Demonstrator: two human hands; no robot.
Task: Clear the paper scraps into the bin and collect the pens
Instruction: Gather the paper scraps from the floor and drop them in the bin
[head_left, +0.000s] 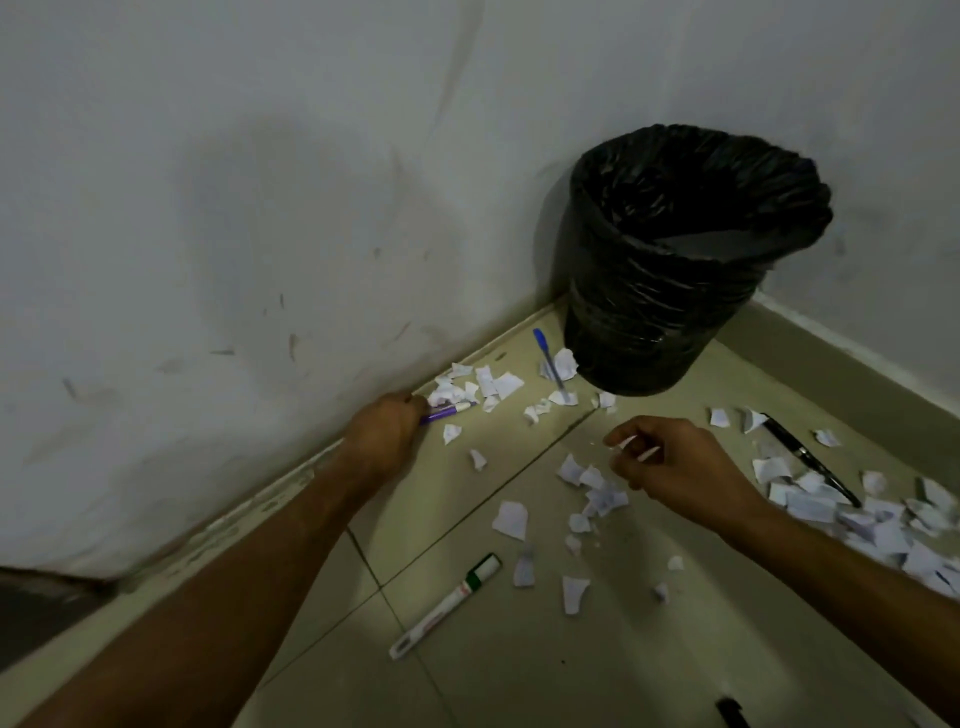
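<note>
Bin (675, 291): black, lined with a black bag, standing upright in the corner where the two walls meet; beyond both hands, nearer the right one.
Left hand (387, 434): closed around the purple pen (448, 413), low at the foot of the left wall (208, 234); the pen's white tip points right, into a cluster of scraps.
Right hand (675, 467): fingers pinched on a small white paper scrap (626, 442), held above the floor, in front of the bin.
Paper scraps, left cluster (483, 387): on the tile just right of the left hand, touching the purple pen's tip.
Paper scraps, centre (592, 488): scattered on the floor (519, 675) below and between the two hands.
Paper scraps, right pile (857, 514): densest group, right of the right forearm, near the right edge of view.
Blue pen (549, 364): lying on the floor just beside the bin's base, its tip end resting on scraps; apart from both hands.
Black pen (810, 460): lying diagonally in the right pile, partly overlapped by scraps, right of the right hand.
White marker (447, 605): green band and cap, lying diagonally on bare tile between the forearms, nearer the viewer than both hands.
Dark object (732, 713): at the bottom edge, cut off; identity cannot be told.
Obstruction: right forearm crosses over part of the right pile.
</note>
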